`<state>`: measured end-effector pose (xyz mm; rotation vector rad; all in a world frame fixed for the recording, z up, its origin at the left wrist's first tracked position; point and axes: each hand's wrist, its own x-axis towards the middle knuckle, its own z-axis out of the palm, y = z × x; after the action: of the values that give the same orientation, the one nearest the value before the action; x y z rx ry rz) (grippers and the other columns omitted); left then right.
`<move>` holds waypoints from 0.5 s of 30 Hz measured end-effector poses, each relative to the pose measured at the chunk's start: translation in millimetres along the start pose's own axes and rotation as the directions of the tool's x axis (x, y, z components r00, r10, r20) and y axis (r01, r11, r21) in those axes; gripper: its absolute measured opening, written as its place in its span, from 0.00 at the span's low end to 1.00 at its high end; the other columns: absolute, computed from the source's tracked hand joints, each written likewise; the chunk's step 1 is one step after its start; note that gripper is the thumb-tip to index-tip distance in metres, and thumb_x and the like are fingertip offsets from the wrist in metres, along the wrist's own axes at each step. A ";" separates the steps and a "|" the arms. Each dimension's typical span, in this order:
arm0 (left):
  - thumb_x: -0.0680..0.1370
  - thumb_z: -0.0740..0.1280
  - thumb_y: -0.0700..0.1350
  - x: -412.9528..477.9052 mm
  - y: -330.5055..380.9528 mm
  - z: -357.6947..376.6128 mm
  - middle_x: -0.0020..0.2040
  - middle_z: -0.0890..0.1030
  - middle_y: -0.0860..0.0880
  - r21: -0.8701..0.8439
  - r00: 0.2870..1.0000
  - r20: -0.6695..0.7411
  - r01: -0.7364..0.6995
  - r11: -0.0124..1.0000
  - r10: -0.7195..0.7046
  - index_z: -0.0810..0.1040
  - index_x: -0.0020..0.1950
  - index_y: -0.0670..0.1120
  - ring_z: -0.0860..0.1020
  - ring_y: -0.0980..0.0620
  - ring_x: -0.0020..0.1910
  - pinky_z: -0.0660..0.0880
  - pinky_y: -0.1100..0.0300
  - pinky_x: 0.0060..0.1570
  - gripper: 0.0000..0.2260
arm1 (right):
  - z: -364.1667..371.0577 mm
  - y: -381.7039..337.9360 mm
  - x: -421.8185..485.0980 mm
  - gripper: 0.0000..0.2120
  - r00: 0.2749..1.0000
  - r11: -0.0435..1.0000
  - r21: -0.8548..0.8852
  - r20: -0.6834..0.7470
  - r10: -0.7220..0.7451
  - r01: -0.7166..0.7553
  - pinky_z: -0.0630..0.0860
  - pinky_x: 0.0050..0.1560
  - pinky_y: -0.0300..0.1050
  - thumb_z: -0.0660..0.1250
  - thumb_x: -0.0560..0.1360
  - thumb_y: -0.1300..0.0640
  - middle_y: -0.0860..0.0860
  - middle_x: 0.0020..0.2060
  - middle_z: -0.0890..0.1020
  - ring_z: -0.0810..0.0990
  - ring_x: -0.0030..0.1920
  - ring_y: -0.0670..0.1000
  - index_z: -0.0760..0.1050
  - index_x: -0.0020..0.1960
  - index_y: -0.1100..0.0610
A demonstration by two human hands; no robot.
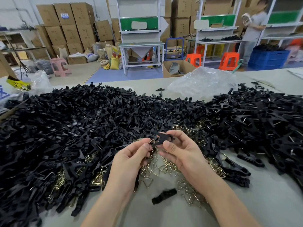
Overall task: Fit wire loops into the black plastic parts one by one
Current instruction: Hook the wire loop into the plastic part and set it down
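Bare nearside table [164, 216] strip between black parts [65, 128]

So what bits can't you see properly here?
The wire loop, head view: mostly hidden by the left hand and the black part in the right hand; fitted or not, unclear.
Box label, head view: too small to read.
Left pile, head view: cut by the frame edge.

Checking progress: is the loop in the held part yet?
Partly in: the loop meets the part at the left hand; whether seated, cannot tell.
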<state>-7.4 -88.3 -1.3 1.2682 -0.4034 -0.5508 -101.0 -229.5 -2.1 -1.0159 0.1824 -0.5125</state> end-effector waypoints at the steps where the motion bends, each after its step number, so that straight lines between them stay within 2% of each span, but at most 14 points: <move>1: 0.79 0.70 0.41 0.4 -0.4 1.8 0.41 0.84 0.49 -0.025 1.000 -0.029 0.007 1.000 -0.008 0.87 0.51 0.51 0.79 0.56 0.38 0.78 0.66 0.40 0.08 | 1.0 2.1 -0.5 0.12 1.000 0.998 -0.063 0.016 -0.014 0.015 0.83 0.51 0.45 0.79 0.66 0.58 0.55 0.54 0.86 0.86 0.55 0.57 0.84 0.48 0.50; 4: 0.78 0.70 0.39 2.0 -0.7 4.6 0.41 0.85 0.47 -0.128 0.994 -0.107 0.019 0.992 -0.033 0.88 0.48 0.48 0.80 0.57 0.36 0.79 0.67 0.39 0.07 | 2.1 5.1 -2.2 0.12 0.998 0.970 -0.234 0.041 -0.057 0.065 0.82 0.55 0.45 0.78 0.70 0.59 0.52 0.58 0.85 0.85 0.56 0.57 0.82 0.50 0.48; 7: 0.78 0.70 0.39 4.1 0.9 1.2 0.42 0.85 0.46 -0.192 0.984 -0.174 -0.001 0.981 -0.033 0.86 0.49 0.43 0.81 0.56 0.37 0.79 0.67 0.39 0.05 | 2.8 3.9 -3.2 0.13 0.996 0.943 -0.322 0.045 -0.077 0.087 0.81 0.55 0.44 0.78 0.71 0.59 0.49 0.58 0.85 0.85 0.53 0.53 0.79 0.53 0.51; 11: 0.79 0.69 0.40 1.2 -1.3 5.0 0.43 0.86 0.48 -0.151 0.978 -0.210 -0.032 0.988 0.000 0.84 0.53 0.44 0.81 0.56 0.38 0.79 0.65 0.41 0.05 | 6.4 4.8 -3.8 0.14 0.995 0.908 -0.407 0.043 -0.089 0.099 0.80 0.51 0.37 0.77 0.72 0.65 0.46 0.56 0.86 0.85 0.51 0.50 0.75 0.52 0.56; 15: 0.80 0.69 0.42 -2.5 -3.9 12.7 0.45 0.87 0.49 -0.056 0.969 -0.243 -0.057 0.997 0.041 0.84 0.53 0.45 0.83 0.57 0.41 0.78 0.66 0.40 0.05 | 9.2 8.3 -4.4 0.14 0.992 0.890 -0.439 0.041 -0.117 0.123 0.80 0.54 0.39 0.76 0.73 0.66 0.46 0.56 0.86 0.85 0.55 0.51 0.73 0.51 0.55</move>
<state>-17.4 -97.5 -1.7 1.2441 -0.2108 -0.3585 -98.7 -216.9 -4.8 -1.4832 0.2306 -0.5910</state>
